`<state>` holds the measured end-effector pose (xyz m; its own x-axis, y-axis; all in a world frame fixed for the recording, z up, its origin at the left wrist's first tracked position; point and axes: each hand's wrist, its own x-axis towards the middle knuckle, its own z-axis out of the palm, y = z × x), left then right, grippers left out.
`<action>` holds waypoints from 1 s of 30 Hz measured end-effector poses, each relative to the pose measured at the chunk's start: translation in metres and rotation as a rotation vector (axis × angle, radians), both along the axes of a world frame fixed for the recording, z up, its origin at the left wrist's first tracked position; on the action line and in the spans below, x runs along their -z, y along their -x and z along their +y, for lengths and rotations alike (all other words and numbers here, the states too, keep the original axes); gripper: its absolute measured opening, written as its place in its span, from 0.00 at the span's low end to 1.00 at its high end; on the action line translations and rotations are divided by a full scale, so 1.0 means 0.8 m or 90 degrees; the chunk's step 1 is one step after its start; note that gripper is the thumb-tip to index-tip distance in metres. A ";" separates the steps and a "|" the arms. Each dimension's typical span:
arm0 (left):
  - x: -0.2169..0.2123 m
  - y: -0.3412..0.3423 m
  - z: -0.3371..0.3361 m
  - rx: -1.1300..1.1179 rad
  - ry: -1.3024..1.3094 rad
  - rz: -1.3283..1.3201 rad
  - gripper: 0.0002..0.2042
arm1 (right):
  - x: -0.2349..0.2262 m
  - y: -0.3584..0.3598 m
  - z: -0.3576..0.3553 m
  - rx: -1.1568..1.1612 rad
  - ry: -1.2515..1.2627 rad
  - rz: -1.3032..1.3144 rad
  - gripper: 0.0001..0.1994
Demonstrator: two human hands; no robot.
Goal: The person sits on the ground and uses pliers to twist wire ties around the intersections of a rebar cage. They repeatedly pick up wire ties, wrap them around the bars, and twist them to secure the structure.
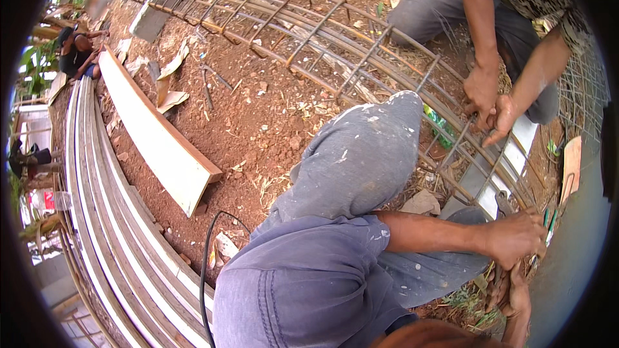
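My left hand (516, 238) is closed at the near end of a rebar cage (322, 26); what it grips is hidden. Just below it, my right hand (514, 293) has its fingers curled round something dark that I cannot make out. A dark metal tool head (502, 203), like that of pincers, shows above my left hand. Beside that hand are green handles (549, 219), partly covered. Across the cage, a co-worker's two hands (493, 109) meet at the bars, fingers pinched together. My knee (367, 148), in paint-spotted grey cloth, sits near the cage.
A white-faced board (158, 142) lies on red soil to the left. Several long, pale-edged beams (109, 206) are stacked beyond it. Another person (78, 51) crouches at the far left. Wire mesh (583, 93) lies at the right, and a grey surface (574, 270) borders my hands.
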<state>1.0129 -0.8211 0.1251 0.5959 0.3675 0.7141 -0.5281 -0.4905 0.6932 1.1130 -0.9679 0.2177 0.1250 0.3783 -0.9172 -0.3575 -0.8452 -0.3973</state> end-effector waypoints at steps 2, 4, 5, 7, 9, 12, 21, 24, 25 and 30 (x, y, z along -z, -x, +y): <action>-0.020 0.015 -0.002 0.046 -0.045 -0.040 0.22 | 0.017 0.022 0.003 -0.044 -0.024 0.034 0.25; -0.027 0.031 -0.006 0.113 0.022 -0.177 0.19 | 0.034 0.049 0.013 -0.132 -0.036 0.016 0.23; -0.022 0.036 -0.009 0.114 0.042 -0.198 0.18 | 0.044 0.057 0.019 -0.176 -0.039 0.000 0.22; -0.004 0.044 -0.018 0.100 0.077 -0.213 0.17 | 0.060 0.069 0.031 -0.261 -0.052 -0.031 0.21; 0.019 0.045 -0.023 0.079 0.116 -0.218 0.16 | 0.072 0.075 0.044 -0.327 -0.053 -0.052 0.19; 0.045 0.051 -0.026 0.039 0.168 -0.219 0.14 | 0.085 0.081 0.068 -0.396 -0.062 -0.070 0.17; 0.034 0.033 -0.069 -0.105 0.280 -0.199 0.11 | 0.042 0.105 0.177 -0.534 0.069 0.115 0.06; 0.002 0.023 -0.083 -0.161 0.294 -0.190 0.10 | 0.017 0.125 0.203 -0.458 0.136 0.129 0.08; -0.011 0.020 -0.087 -0.179 0.297 -0.190 0.10 | 0.010 0.131 0.210 -0.493 0.142 0.154 0.07; -0.085 0.018 -0.085 -0.290 0.281 -0.170 0.11 | -0.008 0.168 0.245 -0.647 0.198 0.200 0.09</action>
<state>0.9989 -0.8890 0.1935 0.1369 0.8298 0.5410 -0.5163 -0.4064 0.7539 0.9786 -0.7721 0.2240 -0.3680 -0.0803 -0.9263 0.5113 -0.8496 -0.1295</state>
